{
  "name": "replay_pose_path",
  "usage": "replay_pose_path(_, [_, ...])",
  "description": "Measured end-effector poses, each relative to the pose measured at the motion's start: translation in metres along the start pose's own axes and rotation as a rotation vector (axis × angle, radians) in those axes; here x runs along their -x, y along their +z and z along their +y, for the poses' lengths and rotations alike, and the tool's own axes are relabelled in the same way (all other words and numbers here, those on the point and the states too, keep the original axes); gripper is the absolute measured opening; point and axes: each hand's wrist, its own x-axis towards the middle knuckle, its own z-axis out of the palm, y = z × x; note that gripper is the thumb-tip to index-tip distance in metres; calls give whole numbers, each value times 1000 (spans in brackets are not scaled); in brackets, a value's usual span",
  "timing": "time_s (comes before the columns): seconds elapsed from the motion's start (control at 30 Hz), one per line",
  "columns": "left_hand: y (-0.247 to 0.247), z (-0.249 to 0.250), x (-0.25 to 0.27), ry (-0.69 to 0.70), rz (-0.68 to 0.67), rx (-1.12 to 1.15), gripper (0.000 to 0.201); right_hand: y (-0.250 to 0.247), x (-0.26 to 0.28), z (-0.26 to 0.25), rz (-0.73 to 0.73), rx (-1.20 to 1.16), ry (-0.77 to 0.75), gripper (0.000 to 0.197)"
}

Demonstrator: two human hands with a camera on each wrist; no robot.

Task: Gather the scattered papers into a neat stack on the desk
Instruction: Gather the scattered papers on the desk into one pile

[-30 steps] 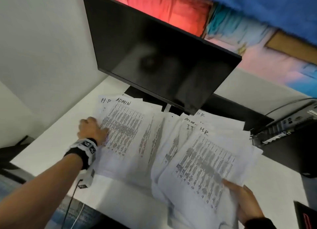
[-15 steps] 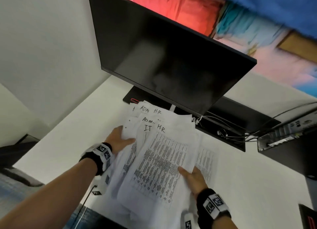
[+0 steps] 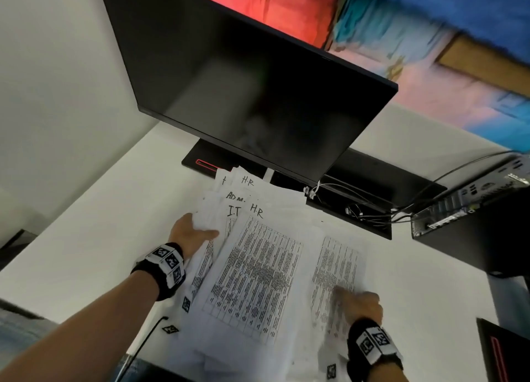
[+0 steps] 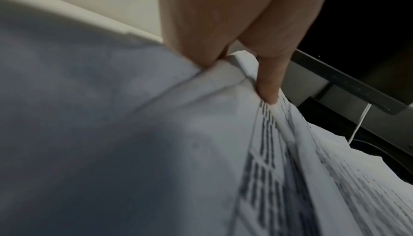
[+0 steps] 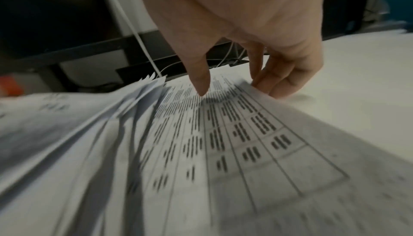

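Printed sheets with tables and handwritten labels lie in a loose, fanned pile of papers (image 3: 255, 270) on the white desk (image 3: 94, 250), below the monitor. My left hand (image 3: 193, 232) grips the pile's left edge; in the left wrist view the left hand (image 4: 245, 75) has its thumb on top and fingers under the papers (image 4: 223, 133). My right hand (image 3: 358, 301), blurred, is on a sheet (image 3: 335, 261) sticking out to the right. The right wrist view shows the right hand (image 5: 234, 87) with thumb pressing on top of that sheet (image 5: 234, 142) and fingers curled at its right edge.
A black monitor (image 3: 258, 89) hangs over the back of the pile, its stand base (image 3: 206, 164) just behind the papers. Cables (image 3: 361, 209) and a computer box (image 3: 473, 207) sit at the back right. A black cable (image 3: 149, 335) runs off the front edge.
The two spread groups of papers have been pulled together into one pile. My right hand has moved from the pile's middle to the sheet on the right. The left hand stays at the left edge.
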Motion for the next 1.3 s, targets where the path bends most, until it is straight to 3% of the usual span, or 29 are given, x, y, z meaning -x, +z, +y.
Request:
replay_pose_path(0.07, [4, 1, 2, -22, -3, -14, 76, -6, -14, 8, -143, -193, -16, 64])
replay_pose_path(0.13, [8, 2, 3, -38, -51, -44, 72, -16, -17, 8, -253, -320, -91, 35])
replay_pose_path(0.2, [14, 2, 2, -42, -43, -117, 72, -31, -17, 2, -238, -283, -247, 26])
replay_pose_path(0.23, [18, 4, 3, -36, -25, -157, 74, -42, -13, -4, -172, -192, -325, 28])
replay_pose_path(0.33, [28, 11, 6, -25, 14, -224, 83, -78, -8, -13, 222, 10, -597, 27])
replay_pose_path(0.4, [35, 13, 6, -7, 6, -203, 81, -107, 1, -21, 355, -150, -661, 23])
replay_pose_path(0.47, [42, 15, 8, 7, -3, -138, 73, -129, 1, -27, 444, -377, -628, 21])
replay_pose_path(0.53, [48, 16, 13, 1, 11, -45, 72, -145, -2, -30, 465, -575, -619, 15])
replay_pose_path(0.63, [51, 16, 22, -16, 176, 2, 60, -144, -3, -30, 198, -801, -548, 23])
replay_pose_path(0.73, [47, 10, 31, -81, 305, 23, 53, -111, -10, -20, 10, -615, -524, 32])
replay_pose_path(0.87, [48, 4, 37, -37, 78, -64, 72, -49, -4, -1, -297, -353, -483, 25])
replay_pose_path(0.93, [52, 1, 34, -23, -12, -40, 101, -26, 8, -1, -387, -220, -490, 23])
replay_pose_path(1.0, [60, -4, 27, -33, -79, -50, 130, -12, 19, -5, -415, -159, -478, 35])
replay_pose_path(1.03, [67, -5, 25, -34, -121, -71, 132, -8, 25, -8, -419, -171, -450, 47])
replay_pose_path(1.2, [96, 23, 60, 118, -166, -256, 78, -4, 20, -4, -381, -347, -266, 93])
replay_pose_path(1.27, [99, 30, 72, 210, -226, -239, 70, -13, 6, 10, -435, -455, -168, 101])
replay_pose_path(1.3, [100, 34, 78, 256, -279, -214, 71, -21, 2, 16, -509, -506, -140, 97])
